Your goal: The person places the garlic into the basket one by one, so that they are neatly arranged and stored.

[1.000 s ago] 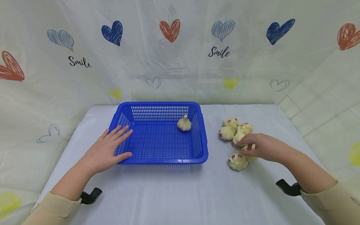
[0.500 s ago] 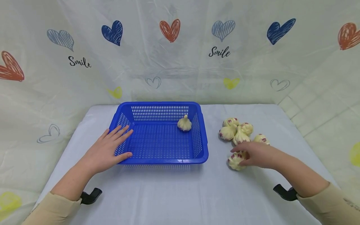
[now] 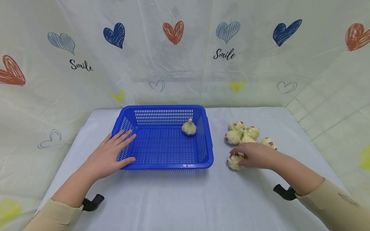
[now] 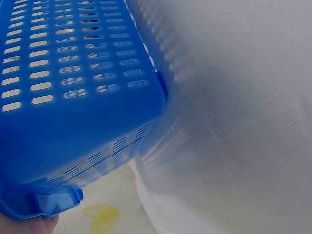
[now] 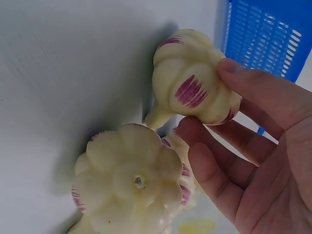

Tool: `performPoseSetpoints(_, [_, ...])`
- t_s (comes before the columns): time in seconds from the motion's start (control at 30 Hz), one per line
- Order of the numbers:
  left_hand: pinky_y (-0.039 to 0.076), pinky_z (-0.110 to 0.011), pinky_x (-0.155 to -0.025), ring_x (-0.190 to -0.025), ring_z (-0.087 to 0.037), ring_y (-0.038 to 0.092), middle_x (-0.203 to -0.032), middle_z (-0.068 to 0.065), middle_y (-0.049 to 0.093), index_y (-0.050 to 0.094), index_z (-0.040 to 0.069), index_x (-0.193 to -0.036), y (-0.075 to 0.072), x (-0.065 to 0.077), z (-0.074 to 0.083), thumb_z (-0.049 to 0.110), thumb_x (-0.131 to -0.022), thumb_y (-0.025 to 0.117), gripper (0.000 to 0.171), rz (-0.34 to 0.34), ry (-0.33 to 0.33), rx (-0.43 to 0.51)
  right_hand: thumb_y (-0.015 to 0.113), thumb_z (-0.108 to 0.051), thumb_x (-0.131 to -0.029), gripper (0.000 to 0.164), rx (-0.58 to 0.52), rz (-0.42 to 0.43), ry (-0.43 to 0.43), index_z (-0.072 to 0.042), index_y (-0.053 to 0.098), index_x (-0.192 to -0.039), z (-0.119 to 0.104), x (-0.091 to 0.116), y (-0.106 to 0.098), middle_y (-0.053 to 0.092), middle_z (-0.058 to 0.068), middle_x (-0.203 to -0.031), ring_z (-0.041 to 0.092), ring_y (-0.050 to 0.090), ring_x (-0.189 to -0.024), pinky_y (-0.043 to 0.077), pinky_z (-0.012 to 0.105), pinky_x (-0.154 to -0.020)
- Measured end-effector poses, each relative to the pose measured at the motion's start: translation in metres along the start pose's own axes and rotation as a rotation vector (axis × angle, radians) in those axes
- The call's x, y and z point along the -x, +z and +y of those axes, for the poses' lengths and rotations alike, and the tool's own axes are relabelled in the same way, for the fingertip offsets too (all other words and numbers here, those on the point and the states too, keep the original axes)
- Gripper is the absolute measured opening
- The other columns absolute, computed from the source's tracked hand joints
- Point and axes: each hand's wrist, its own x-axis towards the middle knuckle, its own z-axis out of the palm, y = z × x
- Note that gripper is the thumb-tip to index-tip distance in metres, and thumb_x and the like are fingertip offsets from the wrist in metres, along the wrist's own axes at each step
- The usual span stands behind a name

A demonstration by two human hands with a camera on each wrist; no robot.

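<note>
From the head view, the left hand [image 3: 108, 157] lies flat with straight fingers on the near left corner of the blue basket [image 3: 164, 164], which holds one garlic bulb [image 3: 189, 127], while the right hand [image 3: 254, 155] curls its fingers onto a garlic bulb at the tabletop [image 3: 179, 195] front of the pile [image 3: 244, 134]. The left wrist view shows only the basket's perforated wall [image 4: 73, 73] and the white tabletop. In the right wrist view, thumb and fingers [image 5: 253, 87] pinch the purple-streaked bulb [image 5: 192, 90], with another bulb [image 5: 131, 180] just beside it.

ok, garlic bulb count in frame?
6. One in the basket, bulb; four clustered on the table at; one in the right hand, at. More may hide behind it.
</note>
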Motion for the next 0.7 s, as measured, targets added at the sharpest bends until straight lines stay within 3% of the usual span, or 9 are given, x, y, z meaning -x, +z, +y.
performPoseSetpoints(0.3, [0.010, -0.060, -0.119, -0.150, -0.037, 0.015, -0.165, -0.005, 0.019, 0.022, 0.021, -0.160, 0.002, -0.001, -0.001, 0.065, -0.094, 0.051, 0.085, 0.010, -0.003, -0.005, 0.081, -0.024, -0.084, 0.040, -0.027, 0.006, -0.003, -0.015, 0.069, -0.121, 0.006, -0.015, -0.003, 0.066, -0.006, -0.102, 0.011, 0.055, -0.082, 0.051, 0.029, -0.072])
performPoseSetpoints(0.47, [0.008, -0.058, -0.120, -0.150, -0.037, 0.015, -0.165, -0.006, 0.019, 0.019, 0.022, -0.160, 0.002, -0.001, -0.001, 0.061, -0.094, 0.055, 0.085, 0.016, 0.000, 0.000, 0.081, -0.032, -0.084, 0.046, -0.045, -0.014, 0.030, -0.013, 0.068, -0.124, 0.009, -0.021, -0.002, 0.064, -0.008, -0.096, 0.011, 0.054, -0.080, 0.050, 0.030, -0.071])
performPoseSetpoints(0.7, [0.007, -0.059, -0.120, -0.150, -0.037, 0.015, -0.165, -0.006, 0.018, 0.018, 0.022, -0.160, 0.003, -0.001, -0.001, 0.060, -0.094, 0.055, 0.085, 0.011, -0.006, 0.003, 0.082, -0.035, -0.082, 0.050, -0.032, -0.004, 0.051, -0.011, 0.068, -0.123, 0.011, -0.024, 0.000, 0.067, -0.001, -0.108, 0.013, 0.058, -0.090, 0.055, 0.040, -0.085])
